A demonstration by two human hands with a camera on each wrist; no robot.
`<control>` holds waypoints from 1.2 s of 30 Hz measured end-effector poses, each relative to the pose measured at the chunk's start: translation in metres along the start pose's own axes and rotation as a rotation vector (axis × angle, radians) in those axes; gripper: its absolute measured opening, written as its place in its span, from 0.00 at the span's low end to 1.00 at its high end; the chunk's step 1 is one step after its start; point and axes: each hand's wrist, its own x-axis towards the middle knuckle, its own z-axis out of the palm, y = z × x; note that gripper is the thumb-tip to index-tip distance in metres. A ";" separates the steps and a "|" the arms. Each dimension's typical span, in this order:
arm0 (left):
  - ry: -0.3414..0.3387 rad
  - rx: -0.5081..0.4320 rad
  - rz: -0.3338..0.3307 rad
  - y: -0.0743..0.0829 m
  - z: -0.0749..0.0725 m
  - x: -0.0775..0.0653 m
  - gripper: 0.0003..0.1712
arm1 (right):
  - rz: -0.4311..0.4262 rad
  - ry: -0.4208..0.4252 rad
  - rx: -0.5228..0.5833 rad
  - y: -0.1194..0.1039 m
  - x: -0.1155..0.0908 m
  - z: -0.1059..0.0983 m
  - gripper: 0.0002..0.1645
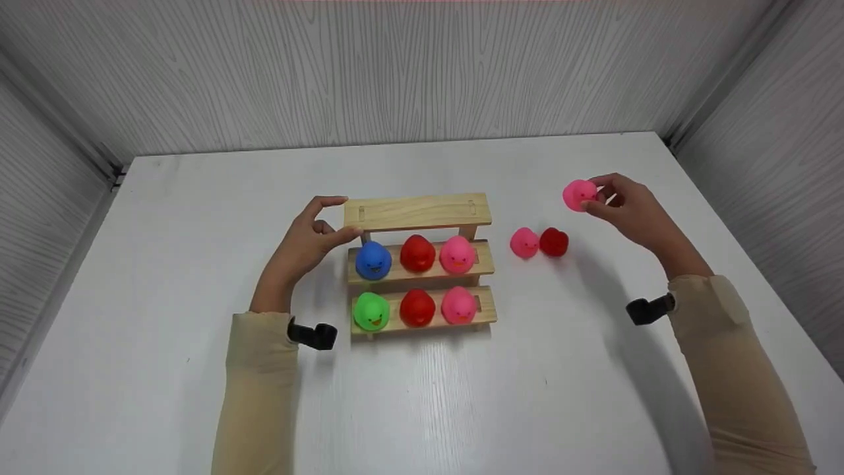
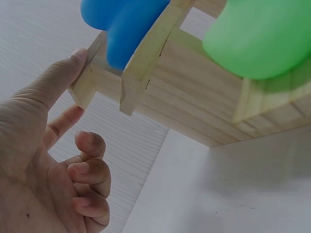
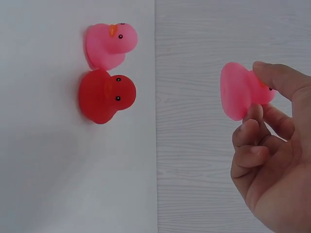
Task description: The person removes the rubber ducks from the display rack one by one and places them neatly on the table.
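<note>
My left hand (image 1: 308, 235) pinches the left end of the top shelf of a small wooden rack (image 1: 417, 212) between thumb and forefinger. On the rack's middle shelf sit a blue rubber duck (image 1: 373, 261), a red duck (image 1: 417, 254) and a pink duck (image 1: 457, 255). Its lowest shelf bears a green duck (image 1: 371, 312), another red duck (image 1: 417, 308) and another pink duck (image 1: 459, 305). Off to the right, my right hand (image 1: 626, 204) holds a pink rubber duck (image 3: 236, 92) by its head, raised above the table.
Right of the rack, a pink duck (image 1: 525, 243) and a red duck (image 1: 554, 243) stand side by side on the white table (image 1: 422, 409). A grey wood-grain panel (image 1: 395, 72) rises behind the table, with similar panels at both sides.
</note>
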 end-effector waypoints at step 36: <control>-0.001 -0.005 -0.014 0.003 0.001 -0.001 0.40 | 0.109 -0.171 -0.031 0.067 -0.009 0.021 0.31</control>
